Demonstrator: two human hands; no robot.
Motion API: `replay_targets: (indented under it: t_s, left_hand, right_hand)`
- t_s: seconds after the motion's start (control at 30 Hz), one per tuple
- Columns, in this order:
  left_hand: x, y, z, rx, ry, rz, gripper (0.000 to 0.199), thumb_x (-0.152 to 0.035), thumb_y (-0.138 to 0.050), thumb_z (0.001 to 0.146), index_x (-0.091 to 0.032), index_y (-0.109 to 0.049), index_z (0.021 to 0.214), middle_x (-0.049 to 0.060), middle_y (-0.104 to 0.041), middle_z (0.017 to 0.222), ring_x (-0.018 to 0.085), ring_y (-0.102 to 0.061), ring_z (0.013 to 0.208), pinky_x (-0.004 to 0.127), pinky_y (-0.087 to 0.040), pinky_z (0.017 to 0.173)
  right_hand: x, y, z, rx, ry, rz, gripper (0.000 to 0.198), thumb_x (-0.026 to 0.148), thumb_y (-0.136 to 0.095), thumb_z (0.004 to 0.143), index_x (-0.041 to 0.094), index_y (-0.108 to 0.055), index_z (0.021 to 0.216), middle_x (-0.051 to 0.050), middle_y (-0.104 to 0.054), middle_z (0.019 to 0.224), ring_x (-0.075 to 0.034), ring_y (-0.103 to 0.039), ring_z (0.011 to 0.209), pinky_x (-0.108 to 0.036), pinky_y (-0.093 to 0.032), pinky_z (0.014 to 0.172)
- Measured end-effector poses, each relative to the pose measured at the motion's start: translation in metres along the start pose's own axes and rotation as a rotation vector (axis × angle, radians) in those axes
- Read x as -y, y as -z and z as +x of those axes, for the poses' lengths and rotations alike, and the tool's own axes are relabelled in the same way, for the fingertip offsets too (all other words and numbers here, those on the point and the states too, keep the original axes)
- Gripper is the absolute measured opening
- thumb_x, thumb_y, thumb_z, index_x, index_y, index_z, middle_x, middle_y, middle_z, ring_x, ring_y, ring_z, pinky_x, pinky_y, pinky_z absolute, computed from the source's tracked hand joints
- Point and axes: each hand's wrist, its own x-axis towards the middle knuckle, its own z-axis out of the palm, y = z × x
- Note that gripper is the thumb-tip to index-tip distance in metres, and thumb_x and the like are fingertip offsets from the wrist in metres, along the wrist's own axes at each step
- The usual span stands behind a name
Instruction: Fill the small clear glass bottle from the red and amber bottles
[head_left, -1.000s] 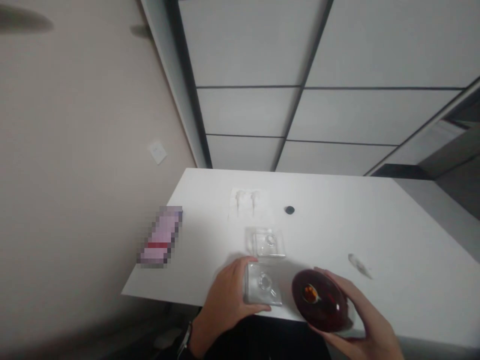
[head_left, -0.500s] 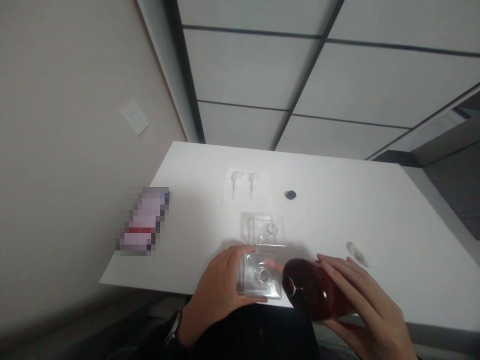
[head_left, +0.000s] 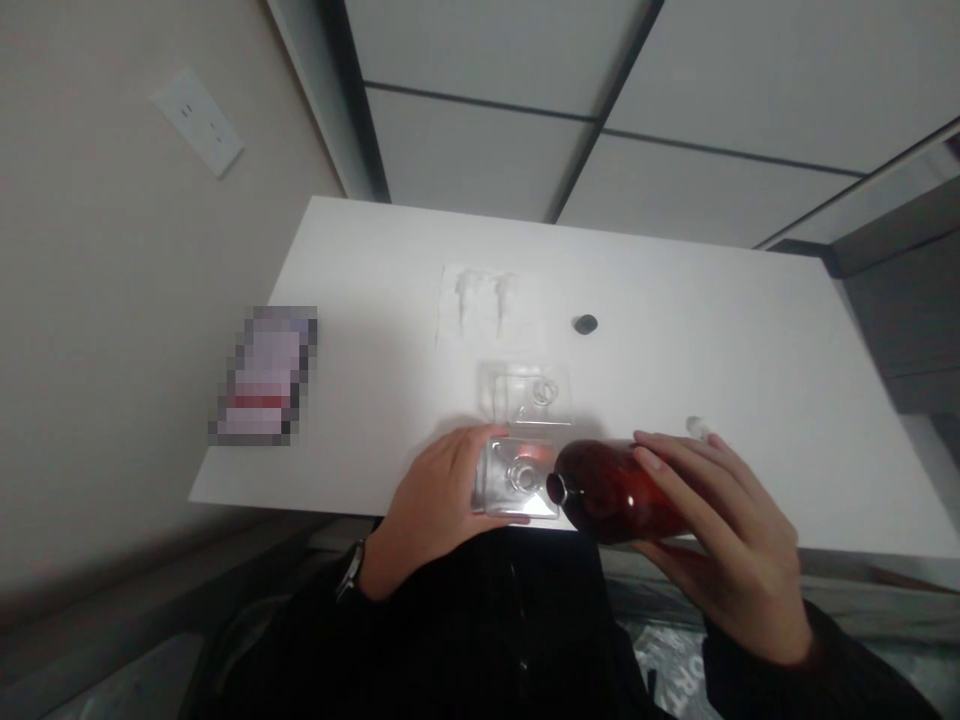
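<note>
My left hand point(head_left: 439, 480) is closed around the side of a clear square bottle point(head_left: 495, 500) at the table's front edge, its round open neck facing up. My right hand point(head_left: 724, 510) grips a glossy dark red-brown bottle point(head_left: 615, 495) from the right. That bottle lies tilted almost level, its uncapped mouth pointing left, close beside the clear bottle's neck. Whether the two touch, or any liquid flows, I cannot tell. Just behind stands a second clear square bottle point(head_left: 514, 405), also with an open neck.
Two whitish pump tops point(head_left: 501, 300) lie on a thin white sheet point(head_left: 482, 330) farther back. To their right is a small black cap point(head_left: 586, 324). A crumpled pale piece point(head_left: 697, 427) sits beyond my right hand. A blurred-out phone-like object point(head_left: 262, 375) rests on the white table's point(head_left: 360, 350) left side.
The red-brown bottle has turned and shifted left, so its mouth is nearer the clear bottle's neck. My left hand keeps its hold. The camera view has tipped downward.
</note>
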Motion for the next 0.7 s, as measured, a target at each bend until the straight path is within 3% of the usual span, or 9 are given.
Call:
replay_targets:
  t_s: [0.7]
  left_hand:
    - [-0.001,0.0,0.0,-0.011,-0.002,0.033,0.086,-0.051,-0.096,0.073,-0.022,-0.051,0.14,0.013,-0.071,0.135,0.035,-0.069,0.124,0.053,-0.057,0.108]
  right_hand:
    - [0.005,0.011,0.009,0.02,0.039,-0.138,0.087,0.011,-0.075,0.093,0.021,-0.033,0.168,-0.025,-0.073,0.127,-0.04,-0.072,0.11,-0.067,-0.054,0.102]
